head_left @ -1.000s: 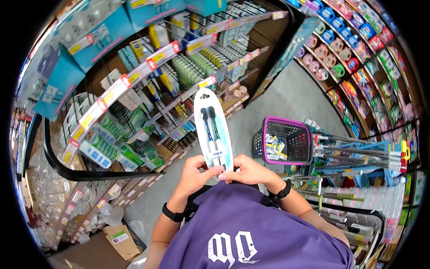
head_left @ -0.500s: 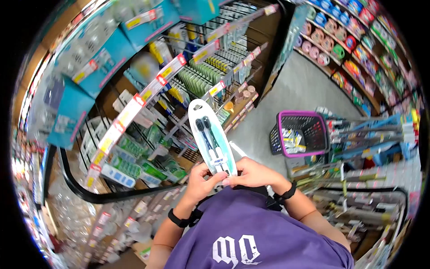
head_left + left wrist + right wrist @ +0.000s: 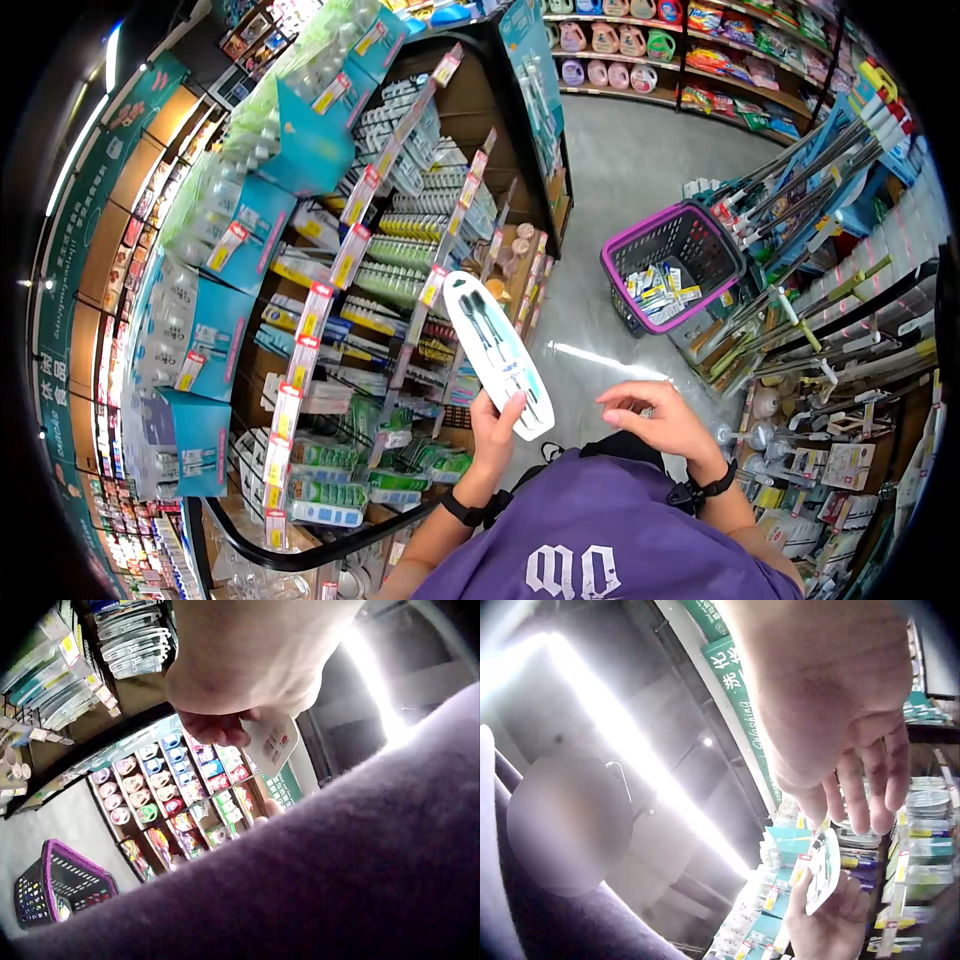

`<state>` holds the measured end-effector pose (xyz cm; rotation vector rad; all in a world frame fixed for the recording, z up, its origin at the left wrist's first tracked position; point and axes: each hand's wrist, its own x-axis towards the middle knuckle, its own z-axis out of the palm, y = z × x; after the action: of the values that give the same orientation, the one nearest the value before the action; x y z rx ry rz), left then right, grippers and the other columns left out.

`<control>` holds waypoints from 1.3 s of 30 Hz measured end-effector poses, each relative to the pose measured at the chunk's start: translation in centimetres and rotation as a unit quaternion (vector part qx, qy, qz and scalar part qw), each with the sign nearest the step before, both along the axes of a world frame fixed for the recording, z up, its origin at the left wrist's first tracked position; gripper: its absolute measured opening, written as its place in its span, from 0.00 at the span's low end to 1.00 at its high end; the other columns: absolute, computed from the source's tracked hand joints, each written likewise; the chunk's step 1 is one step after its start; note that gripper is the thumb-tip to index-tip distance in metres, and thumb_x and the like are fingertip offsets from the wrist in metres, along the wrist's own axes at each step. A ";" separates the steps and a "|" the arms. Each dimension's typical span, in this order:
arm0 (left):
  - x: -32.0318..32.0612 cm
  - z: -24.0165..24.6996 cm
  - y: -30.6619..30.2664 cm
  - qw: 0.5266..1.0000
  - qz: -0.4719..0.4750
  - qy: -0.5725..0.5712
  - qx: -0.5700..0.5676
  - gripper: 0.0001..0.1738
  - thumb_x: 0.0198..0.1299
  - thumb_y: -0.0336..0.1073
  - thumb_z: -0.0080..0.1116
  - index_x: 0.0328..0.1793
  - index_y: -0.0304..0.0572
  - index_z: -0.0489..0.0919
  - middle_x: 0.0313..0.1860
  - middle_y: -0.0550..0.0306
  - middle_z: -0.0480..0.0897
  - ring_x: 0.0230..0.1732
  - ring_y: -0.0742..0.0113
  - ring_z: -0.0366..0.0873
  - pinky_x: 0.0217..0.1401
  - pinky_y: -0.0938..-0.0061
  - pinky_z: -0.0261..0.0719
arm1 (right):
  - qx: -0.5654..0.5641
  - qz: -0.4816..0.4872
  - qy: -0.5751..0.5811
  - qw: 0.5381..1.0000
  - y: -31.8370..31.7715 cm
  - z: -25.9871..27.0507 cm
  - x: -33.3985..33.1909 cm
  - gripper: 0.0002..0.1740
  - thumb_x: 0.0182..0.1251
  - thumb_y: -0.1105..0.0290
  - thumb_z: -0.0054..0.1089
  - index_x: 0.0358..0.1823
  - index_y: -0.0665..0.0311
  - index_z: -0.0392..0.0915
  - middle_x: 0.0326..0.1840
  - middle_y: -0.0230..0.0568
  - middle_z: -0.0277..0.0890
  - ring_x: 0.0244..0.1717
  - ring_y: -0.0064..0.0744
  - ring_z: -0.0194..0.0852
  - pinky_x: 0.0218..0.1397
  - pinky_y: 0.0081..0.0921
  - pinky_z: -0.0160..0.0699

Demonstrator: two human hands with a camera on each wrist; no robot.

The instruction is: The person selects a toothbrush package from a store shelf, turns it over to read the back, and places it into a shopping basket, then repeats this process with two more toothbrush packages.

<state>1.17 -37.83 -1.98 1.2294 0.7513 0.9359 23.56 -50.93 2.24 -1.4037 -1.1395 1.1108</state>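
A white and teal toothbrush pack (image 3: 498, 350) with two dark-headed brushes stands tilted in the head view. My left hand (image 3: 492, 437) pinches its lower left edge, thumb on the front. To the right of the pack, my right hand (image 3: 648, 413) is off it, fingers loosely bent and holding nothing. In the left wrist view the left hand (image 3: 251, 667) has curled fingers at the pack's barcoded back (image 3: 271, 742). The right wrist view has the right hand (image 3: 832, 712) with loose fingers above the pack (image 3: 825, 874).
A black basket with a purple rim (image 3: 613, 290) holds several small packs on the floor to the right. Hanging racks (image 3: 340, 265) of toothbrushes are at the left, mops and poles (image 3: 800, 190) at the right, detergent shelves (image 3: 640, 60) at the back.
My right hand has let go of the pack and moved right; the left still holds it. The head view has turned, showing more of the left aisle, with the pack more tilted.
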 end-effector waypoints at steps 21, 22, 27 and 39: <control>17.9 3.4 -1.8 0.906 -0.103 0.287 0.295 0.26 0.55 0.41 0.74 0.57 0.40 0.78 0.72 0.42 0.73 0.54 0.48 0.84 0.46 0.68 0.83 | 0.013 0.145 0.152 0.978 2.9 -2.2 17.1 0.35 0.71 0.68 0.65 0.76 0.63 0.59 0.72 0.43 0.68 0.49 0.25 0.80 0.45 0.22 0.83; 18.7 3.9 -2.2 0.886 -0.108 0.313 0.324 0.28 0.55 0.42 0.74 0.59 0.41 0.77 0.73 0.42 0.72 0.56 0.46 0.83 0.48 0.66 0.84 | 0.013 0.137 0.182 0.974 2.9 -3.0 17.8 0.34 0.72 0.68 0.64 0.75 0.63 0.58 0.72 0.45 0.68 0.49 0.25 0.80 0.45 0.23 0.83; 22.2 4.9 -3.9 0.821 -0.146 0.386 0.394 0.40 0.54 0.47 0.74 0.73 0.51 0.72 0.80 0.42 0.62 0.61 0.43 0.80 0.54 0.62 0.84 | 0.012 0.127 0.287 0.950 3.4 -4.0 22.0 0.29 0.75 0.68 0.58 0.72 0.64 0.58 0.67 0.48 0.71 0.49 0.27 0.81 0.45 0.25 0.85; 25.9 3.9 -4.7 0.788 -0.180 0.394 0.438 0.37 0.58 0.43 0.71 0.75 0.54 0.72 0.80 0.45 0.64 0.54 0.54 0.84 0.44 0.67 0.84 | -0.028 0.079 0.439 0.894 3.1 -7.5 27.3 0.28 0.75 0.61 0.59 0.70 0.65 0.64 0.55 0.41 0.81 0.54 0.28 0.82 0.50 0.25 0.82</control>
<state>27.07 -42.49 1.92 2.5847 0.6642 0.3845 50.85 -47.82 -5.24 -0.6800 -0.5531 1.6618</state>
